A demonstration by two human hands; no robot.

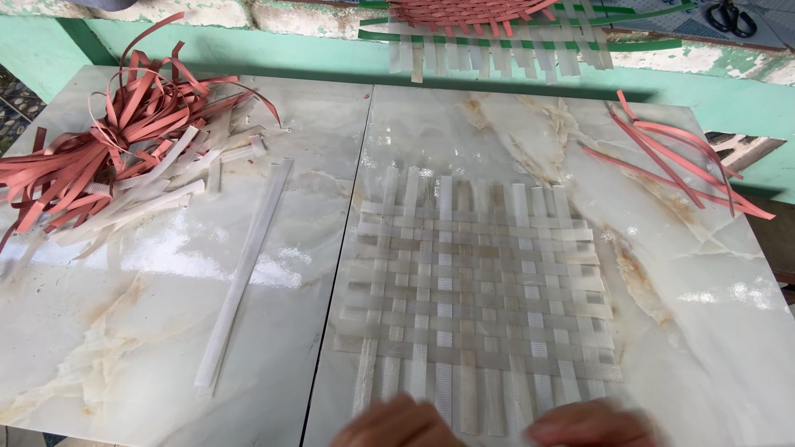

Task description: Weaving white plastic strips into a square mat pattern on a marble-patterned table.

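Weaving in progress: we see a flat mat of translucent white strips (476,294) lying on the right slab of the marble table (166,331), its near end close to the table's near edge. Strips cross over and under in a plain grid, with loose ends sticking out on all sides.

Left hand (397,424) sits at the near edge, touching or just over the mat's near-left strip ends. Right hand (592,426) sits at the near edge by the mat's near-right ends. Both are cut off by the frame and blurred, so we cannot tell whether the fingers are curled, spread or pinching a strip.

Loose white strips (242,277), a couple laid together, lie diagonally on the left slab, well apart from the mat. Pile of red and white strips (116,145) fills the far-left corner. Few red strips (679,161) lie near the far-right edge. On the green ledge (248,41) beyond the far edge rests another woven piece in red, white and green (489,25), with scissors (730,16) near it.

We judge the step as working the near row: tightening or evening the grid at its near end. Next move likely calls for a fresh strip, the loose white ones on the left slab being closest, threaded over and under across the uprights while one hand holds the ends flat.
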